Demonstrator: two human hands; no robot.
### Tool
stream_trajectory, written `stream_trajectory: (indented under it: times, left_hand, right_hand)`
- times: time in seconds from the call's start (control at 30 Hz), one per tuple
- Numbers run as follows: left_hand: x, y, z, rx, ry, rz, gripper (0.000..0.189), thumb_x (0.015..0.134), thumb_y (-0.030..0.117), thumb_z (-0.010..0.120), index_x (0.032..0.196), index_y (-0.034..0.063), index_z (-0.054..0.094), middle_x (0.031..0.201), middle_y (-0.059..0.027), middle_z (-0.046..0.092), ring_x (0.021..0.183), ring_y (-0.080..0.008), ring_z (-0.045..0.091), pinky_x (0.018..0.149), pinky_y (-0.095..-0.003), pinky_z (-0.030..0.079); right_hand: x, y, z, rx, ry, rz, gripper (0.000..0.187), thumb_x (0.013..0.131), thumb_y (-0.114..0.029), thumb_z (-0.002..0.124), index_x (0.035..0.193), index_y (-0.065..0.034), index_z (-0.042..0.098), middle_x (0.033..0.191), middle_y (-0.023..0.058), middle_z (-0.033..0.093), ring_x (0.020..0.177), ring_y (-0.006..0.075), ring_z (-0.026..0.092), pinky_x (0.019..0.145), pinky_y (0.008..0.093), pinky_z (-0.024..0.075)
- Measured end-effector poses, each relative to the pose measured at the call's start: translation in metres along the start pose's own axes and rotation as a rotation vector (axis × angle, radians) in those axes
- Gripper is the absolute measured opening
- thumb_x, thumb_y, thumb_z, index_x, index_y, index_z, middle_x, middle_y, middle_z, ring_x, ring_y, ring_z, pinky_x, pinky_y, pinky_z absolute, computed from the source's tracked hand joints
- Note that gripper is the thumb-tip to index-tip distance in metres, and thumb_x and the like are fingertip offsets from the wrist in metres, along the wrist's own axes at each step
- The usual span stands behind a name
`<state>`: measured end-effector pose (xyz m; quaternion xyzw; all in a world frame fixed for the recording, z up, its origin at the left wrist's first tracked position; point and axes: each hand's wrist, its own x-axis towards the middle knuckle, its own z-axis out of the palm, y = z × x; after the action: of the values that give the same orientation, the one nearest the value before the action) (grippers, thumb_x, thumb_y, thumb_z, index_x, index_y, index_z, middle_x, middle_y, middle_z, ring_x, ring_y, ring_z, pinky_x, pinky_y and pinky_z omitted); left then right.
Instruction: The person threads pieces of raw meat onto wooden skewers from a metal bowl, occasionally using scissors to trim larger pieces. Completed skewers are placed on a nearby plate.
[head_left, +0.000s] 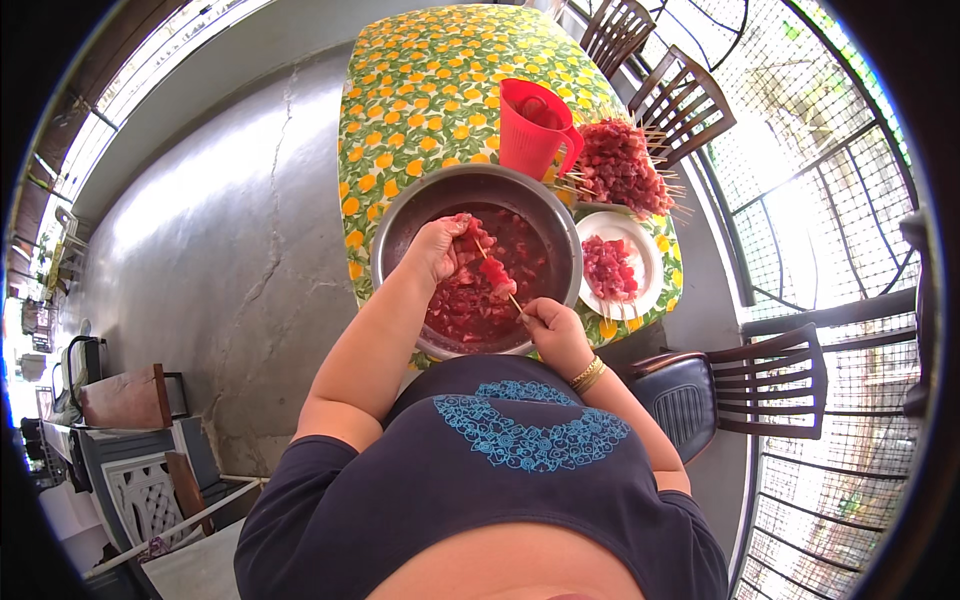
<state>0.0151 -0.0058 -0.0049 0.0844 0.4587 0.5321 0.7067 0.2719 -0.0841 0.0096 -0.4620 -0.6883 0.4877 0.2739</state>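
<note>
A large metal basin (397, 202) stands at the near edge of the table, with raw meat pieces (472, 304) in reddish liquid inside. Above it, my right hand (553, 330) pinches the lower end of a wooden skewer (514, 303). Chunks of red meat (495, 276) are threaded along that stick, which slants up to the left. At its upper end my left hand (442, 244) grips a piece of meat; the skewer's tip is hidden there. To the right, a white plate (646, 259) bears several meat skewers (609, 268) lying together.
Behind the plate rises a big stack of meat skewers (622, 169). A red plastic pitcher (534, 127) stands beyond the basin. The table has a lemon-print tablecloth (420, 97). A padded chair (682, 405) is close on my right; more wooden chairs (682, 105) line the table's right side.
</note>
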Motion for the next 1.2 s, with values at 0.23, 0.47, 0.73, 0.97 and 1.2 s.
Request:
stream_trajectory:
  times: [0.23,0.47,0.73,0.97,1.2]
  left_hand:
    - [-0.007,-0.006,0.005,0.069,-0.052,0.001,0.017,0.101,0.017,0.056,0.106,0.0012,0.061,0.096,-0.0151,0.069,0.096,-0.0338,0.071,0.084,-0.0454,0.060]
    - [-0.015,-0.005,0.014,-0.075,-0.163,0.112,0.033,0.103,0.030,0.054,0.116,0.0011,0.060,0.109,-0.0181,0.069,0.108,-0.0322,0.067,0.091,-0.0431,0.056]
    - [-0.014,-0.005,0.018,-0.101,-0.153,0.186,0.033,0.104,0.030,0.050,0.114,0.0007,0.060,0.105,-0.0184,0.070,0.099,-0.0307,0.070,0.082,-0.0422,0.058]
    - [-0.007,-0.013,0.017,-0.127,-0.156,0.179,0.027,0.105,0.027,0.050,0.106,0.0021,0.060,0.101,-0.0180,0.069,0.097,-0.0334,0.070,0.078,-0.0479,0.060]
    - [-0.021,-0.030,0.032,-0.089,-0.089,0.068,0.028,0.104,0.030,0.050,0.112,0.0048,0.057,0.105,-0.0176,0.069,0.093,-0.0314,0.070,0.062,-0.0420,0.061]
  right_hand:
    - [0.003,0.010,0.004,0.040,0.019,0.014,0.007,0.092,-0.007,0.065,0.095,-0.0004,0.065,0.070,0.0077,0.060,0.066,0.0139,0.056,0.064,0.0297,0.0475]
    - [0.008,0.016,0.011,0.221,0.012,0.123,0.009,0.095,-0.008,0.062,0.095,0.0004,0.064,0.072,0.0017,0.060,0.066,0.0098,0.054,0.062,0.0267,0.0465]
    - [0.010,0.006,0.013,0.230,-0.031,0.121,0.008,0.098,-0.007,0.059,0.096,-0.0008,0.063,0.073,-0.0025,0.058,0.064,0.0055,0.053,0.059,0.0230,0.0452]
    - [0.011,0.004,0.019,0.236,-0.059,0.150,0.007,0.098,-0.007,0.058,0.098,-0.0009,0.062,0.075,-0.0033,0.057,0.064,0.0044,0.052,0.059,0.0219,0.0446]
    - [0.018,0.006,0.025,0.241,0.016,0.084,0.009,0.097,-0.009,0.060,0.096,-0.0006,0.063,0.068,-0.0002,0.058,0.060,0.0072,0.053,0.056,0.0253,0.0458]
